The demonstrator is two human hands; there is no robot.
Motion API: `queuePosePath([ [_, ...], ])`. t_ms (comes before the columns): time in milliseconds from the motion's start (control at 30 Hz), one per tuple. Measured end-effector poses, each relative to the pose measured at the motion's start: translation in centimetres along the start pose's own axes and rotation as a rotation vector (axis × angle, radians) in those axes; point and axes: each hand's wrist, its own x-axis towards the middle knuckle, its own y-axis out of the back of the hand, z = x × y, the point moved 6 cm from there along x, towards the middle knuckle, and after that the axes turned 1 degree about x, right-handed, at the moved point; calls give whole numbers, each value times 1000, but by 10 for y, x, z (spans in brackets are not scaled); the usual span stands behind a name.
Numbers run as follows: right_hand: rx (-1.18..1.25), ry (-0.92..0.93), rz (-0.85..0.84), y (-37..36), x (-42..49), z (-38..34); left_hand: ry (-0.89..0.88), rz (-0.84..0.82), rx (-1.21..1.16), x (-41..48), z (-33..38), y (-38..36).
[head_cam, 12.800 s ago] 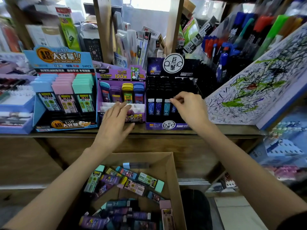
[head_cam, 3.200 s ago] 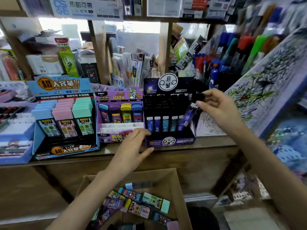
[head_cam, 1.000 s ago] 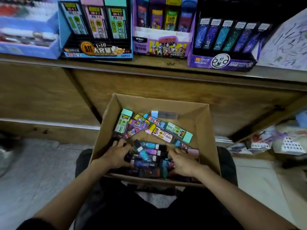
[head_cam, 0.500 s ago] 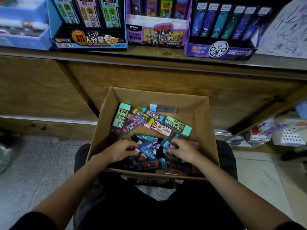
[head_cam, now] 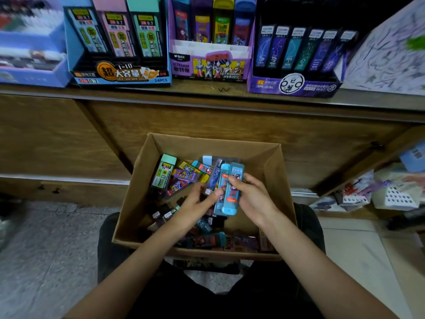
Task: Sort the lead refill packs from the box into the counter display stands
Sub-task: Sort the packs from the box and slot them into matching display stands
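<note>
View looking down into a cardboard box [head_cam: 147, 199] at a seated person's knees, in front of a wooden bench [head_cam: 207, 97]. Both hands meet over the middle of the box.

The right hand [head_cam: 255, 201] is clamped on two light blue packs [head_cam: 231, 192], with the thumb across their fronts. The left hand [head_cam: 193, 210] pinches the lower end of a dark starry pack [head_cam: 215, 176], which touches the blue ones on their left. All three packs are held on end, long axis pointing away from the person toward the bench. They are slim, flat plastic cases with printed labels. More packs lie jumbled in the box below, including a mint-capped pack [head_cam: 164, 171] at far left.

A purple stand [head_cam: 211, 67] sits on the bench straight ahead and above the hands, with blue packs in its rightmost slot. A dark stand [head_cam: 294, 85] of starry packs sits to its right, closer to the right hand. Judging from this, each pack needs lifting up and forward, kept on end, into its matching row.
</note>
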Motion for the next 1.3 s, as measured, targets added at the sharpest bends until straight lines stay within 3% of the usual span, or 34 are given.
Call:
queuePosePath([
  [100, 40, 20, 9, -10, -3, -5, -75, 13, -44, 3, 11, -7],
  [367, -319, 237, 119, -23, -13, -30, -102, 87, -173, 1, 34, -2],
  [500, -322, 293, 181, -23, -17, -57, -127, 138, -252, 1, 51, 10],
  [600, -421, 232, 96, -27, -23, -74, -138, 145, -263, 4, 66, 23],
  [733, -470, 140, -200, -49, -36, -88, -217, 212, -232, 4, 90, 40],
  [867, -557, 162, -460, -76, -50, -103, -303, 239, -169, 1, 116, 49],
  [1033, -759, 185, -473, -93, -53, -123, -335, 81, -200, -5, 140, 52],
  [1300, -742, 336, -379, -116, -49, -166, -463, 41, -148, -18, 166, 60],
])
